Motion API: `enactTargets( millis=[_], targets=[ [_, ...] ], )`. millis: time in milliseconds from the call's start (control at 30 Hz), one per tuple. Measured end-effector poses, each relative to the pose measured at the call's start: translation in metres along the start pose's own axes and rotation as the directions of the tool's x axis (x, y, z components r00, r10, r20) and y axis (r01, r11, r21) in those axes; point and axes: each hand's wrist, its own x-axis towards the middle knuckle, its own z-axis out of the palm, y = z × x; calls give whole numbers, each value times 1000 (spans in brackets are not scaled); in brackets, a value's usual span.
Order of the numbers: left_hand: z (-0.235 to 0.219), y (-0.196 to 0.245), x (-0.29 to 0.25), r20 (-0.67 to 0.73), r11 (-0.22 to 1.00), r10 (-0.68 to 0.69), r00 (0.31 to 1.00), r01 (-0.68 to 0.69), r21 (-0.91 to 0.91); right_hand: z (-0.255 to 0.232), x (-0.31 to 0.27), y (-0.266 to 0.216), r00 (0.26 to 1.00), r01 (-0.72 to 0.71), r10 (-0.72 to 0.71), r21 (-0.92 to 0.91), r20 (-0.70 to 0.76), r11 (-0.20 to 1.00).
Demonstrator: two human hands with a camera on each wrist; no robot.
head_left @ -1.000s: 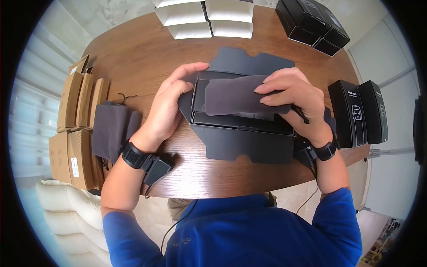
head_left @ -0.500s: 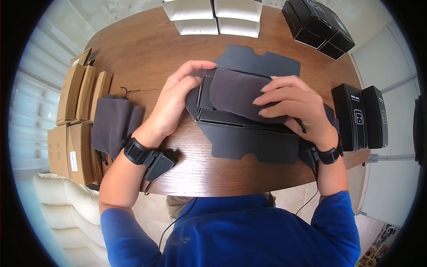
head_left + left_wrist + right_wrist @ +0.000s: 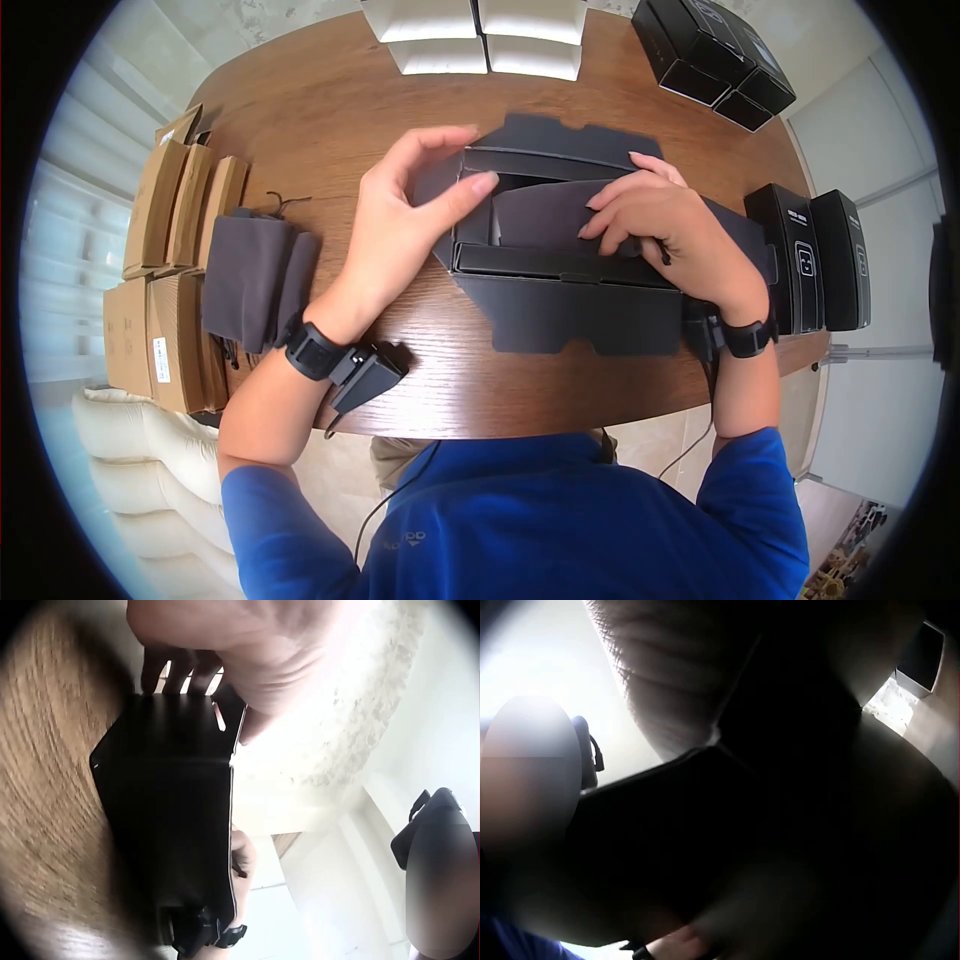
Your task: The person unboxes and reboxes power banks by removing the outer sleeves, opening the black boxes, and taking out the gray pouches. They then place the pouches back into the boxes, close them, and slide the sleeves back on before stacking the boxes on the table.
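Note:
An open black cardboard box point(image 3: 570, 265) lies on the table before me, its long flaps folded outward. A dark grey drawstring pouch point(image 3: 540, 215) sits within its walls, the right end covered by my right hand point(image 3: 670, 220). That hand grips the pouch near its dark cord, fingers curled over the top. At the box's left end, my left hand point(image 3: 400, 215) holds round the end flap, its thumb reaching over the rim and its fingers on the outer side. The left wrist view shows those fingers at the edge of the black box point(image 3: 165, 802). The right wrist view is mostly dark.
Another dark grey pouch point(image 3: 250, 275) lies at the left beside brown cardboard boxes point(image 3: 155, 210). White open boxes point(image 3: 435, 55) stand at the back, black boxes point(image 3: 700, 50) at the far right corner, and two upright black boxes point(image 3: 785, 260) at the right edge.
The pouch has sunk down from above the box into it, along with my right hand. My left thumb has moved from the box's edge to over its interior.

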Motion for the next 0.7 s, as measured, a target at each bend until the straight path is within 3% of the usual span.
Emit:
enactTargets(
  millis=[33,67,133,167,233,267,367,533,700],
  targets=[
    [2,0,-1,-64,974,180,982,-168,153,1,0,0,1000,-3,3,1,-1,1000],
    [2,1,-2,-60,974,178,982,-167,152,2,0,-1,1000,7,-8,-4,-17,1000],
    [-2,5,-2,142,822,395,907,-419,386,3,0,0,999,13,-13,-11,-37,1000],
    [-1,7,-3,146,823,395,907,-420,383,3,0,0,999,20,-20,-6,-34,1000],
    [2,11,-8,331,681,358,873,-487,547,5,1,0,999,25,-25,-1,-33,1000],
    [5,11,-9,349,674,325,879,-474,566,7,1,0,998,42,-41,27,-47,999],
    [4,3,-7,313,748,311,897,-434,502,9,3,-2,995,41,-34,81,-90,996],
    [1,0,-5,276,736,357,892,-451,505,10,4,-5,993,33,-22,94,-113,995],
    [0,3,-5,309,671,385,870,-493,553,9,0,-14,1000,2,-2,11,-2,1000]
  ],
)
